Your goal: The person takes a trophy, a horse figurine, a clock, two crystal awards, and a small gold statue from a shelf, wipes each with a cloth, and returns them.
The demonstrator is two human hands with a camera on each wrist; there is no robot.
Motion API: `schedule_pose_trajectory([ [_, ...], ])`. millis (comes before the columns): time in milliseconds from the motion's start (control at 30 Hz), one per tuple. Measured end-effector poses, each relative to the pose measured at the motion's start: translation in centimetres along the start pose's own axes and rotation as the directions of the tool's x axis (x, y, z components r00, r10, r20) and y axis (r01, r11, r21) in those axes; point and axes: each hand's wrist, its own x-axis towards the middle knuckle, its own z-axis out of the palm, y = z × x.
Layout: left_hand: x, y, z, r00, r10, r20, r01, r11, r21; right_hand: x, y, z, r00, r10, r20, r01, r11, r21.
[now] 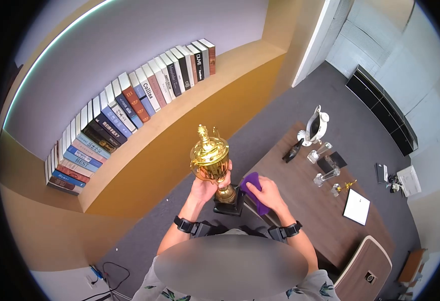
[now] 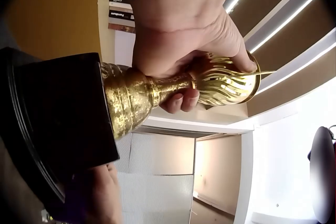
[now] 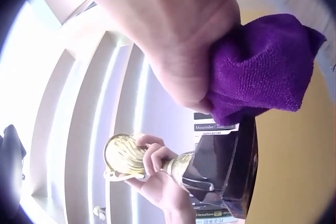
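A gold trophy (image 1: 210, 158) on a black base (image 1: 228, 205) is held upright in front of my chest. My left hand (image 1: 207, 183) grips it around the stem, just under the cup; in the left wrist view the fingers (image 2: 181, 100) curl round the gold stem (image 2: 168, 85) beside the base (image 2: 52, 129). My right hand (image 1: 262, 193) holds a bunched purple cloth (image 1: 254, 188) against the side of the base. The right wrist view shows the cloth (image 3: 262, 71) pressed under the hand, just above the base (image 3: 231, 166).
A long wooden shelf (image 1: 190, 100) with a row of books (image 1: 129, 100) runs along the wall ahead. To the right is a brown desk (image 1: 300, 210) with a white vase (image 1: 316, 126), a dark bottle (image 1: 292, 150), glass pieces (image 1: 325, 175) and white paper (image 1: 356, 206). A chair (image 1: 365, 266) stands near it.
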Motion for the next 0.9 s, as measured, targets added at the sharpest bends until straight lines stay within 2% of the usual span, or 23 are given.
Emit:
schedule_pose_trajectory([
  [33,-0.1,0.5,-0.8,0.999,-0.001,0.045,0.002,1.0,-0.007,0.1,-0.5,0.4,0.995,0.03,-0.09,-0.031,0.999,-0.018],
  [67,-0.2,0.8,-1.1,0.999,-0.007,0.041,0.007,1.0,-0.008,0.0,-1.1,0.7,0.995,0.036,-0.089,-0.037,0.999,-0.014],
  [133,-0.3,1.2,-1.4,0.99,0.093,-0.107,-0.077,0.986,0.15,0.0,-4.2,0.7,0.986,0.06,-0.154,-0.038,0.989,0.143],
  [200,-0.3,1.2,-1.5,0.983,0.125,-0.137,-0.112,0.989,0.101,-0.1,-5.2,2.3,0.986,-0.057,-0.156,0.069,0.995,0.07],
  [267,-0.2,1.2,-1.4,0.949,0.204,-0.242,-0.172,0.974,0.147,-0.1,-7.1,3.7,0.983,-0.052,-0.178,0.047,0.998,-0.03],
  [333,-0.4,1.1,-1.9,0.957,0.183,-0.226,-0.161,0.981,0.112,0.3,-7.7,4.8,0.985,-0.02,-0.172,0.001,0.994,-0.109],
  [400,-0.4,0.8,-1.2,0.927,0.217,-0.305,-0.171,0.971,0.169,1.2,-8.2,5.2,0.978,-0.062,-0.197,0.02,0.978,-0.208],
  [467,-0.3,0.7,-0.1,0.916,0.205,-0.344,-0.171,0.977,0.127,1.9,-8.2,5.7,0.975,-0.09,-0.202,0.043,0.974,-0.224],
  [533,-0.4,0.1,0.2,0.893,0.253,-0.373,-0.192,0.962,0.193,2.7,-7.9,5.9,0.987,-0.047,-0.154,0.002,0.959,-0.283],
  [600,-0.4,-0.4,0.5,0.867,0.269,-0.419,-0.212,0.961,0.179,3.5,-7.8,6.0,0.981,-0.103,-0.165,0.05,0.953,-0.299],
  [667,-0.4,-0.9,0.6,0.848,0.314,-0.427,-0.226,0.943,0.246,4.3,-7.5,6.2,0.992,-0.081,-0.101,0.039,0.929,-0.368],
  [733,-0.2,-0.6,0.9,0.837,0.343,-0.427,-0.239,0.93,0.278,5.0,-7.5,6.0,0.986,-0.121,-0.116,0.072,0.931,-0.358],
  [867,0.6,0.8,1.6,0.862,0.279,-0.423,-0.184,0.95,0.251,5.6,-6.6,4.5,0.968,-0.233,-0.097,0.198,0.939,-0.282],
  [900,0.7,1.3,1.5,0.894,0.217,-0.392,-0.119,0.958,0.259,5.7,-6.3,4.0,0.958,-0.27,-0.098,0.235,0.932,-0.275],
])
